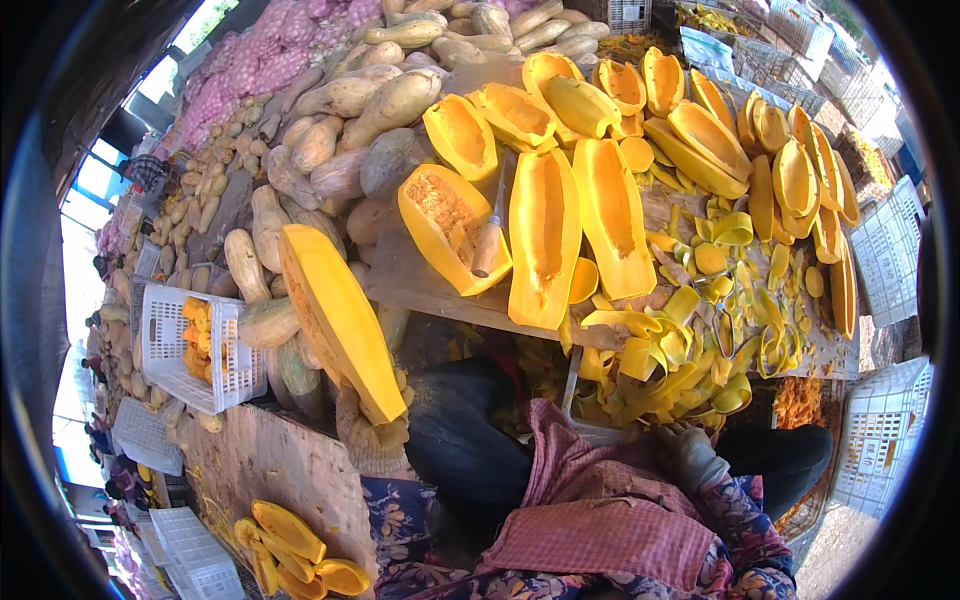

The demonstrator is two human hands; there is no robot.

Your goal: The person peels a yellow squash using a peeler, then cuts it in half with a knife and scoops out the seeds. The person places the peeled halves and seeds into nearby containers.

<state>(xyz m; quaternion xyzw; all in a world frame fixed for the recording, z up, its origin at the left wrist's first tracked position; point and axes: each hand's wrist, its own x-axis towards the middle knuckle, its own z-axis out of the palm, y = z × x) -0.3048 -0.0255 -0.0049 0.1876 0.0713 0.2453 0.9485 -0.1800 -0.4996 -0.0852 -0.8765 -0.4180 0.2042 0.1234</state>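
Observation:
My left hand [371, 427], in a knitted work glove, grips the lower end of a peeled squash half [345, 322]. Its smooth yellow side faces right, and seed fibre shows along the cut face. Over my right thigh, beside the pink checked apron [600, 525], rests my gloved right hand [686, 454]; its fingers are partly hidden. On the wooden table before me, a seed-filled squash half [442, 217] has a wooden-handled tool [487, 247] lying across it. Two hollowed halves, one long [546, 232] and its neighbour [613, 217], lie to its right.
Peel strips [675, 352] and a metal peeler [724, 322] litter the table's right side. More hollowed halves [795, 176] stand at the far right. Unpeeled squashes [360, 97] are heaped left. A white crate [180, 352] holds orange pieces; a board [285, 465] carries several halves [289, 532].

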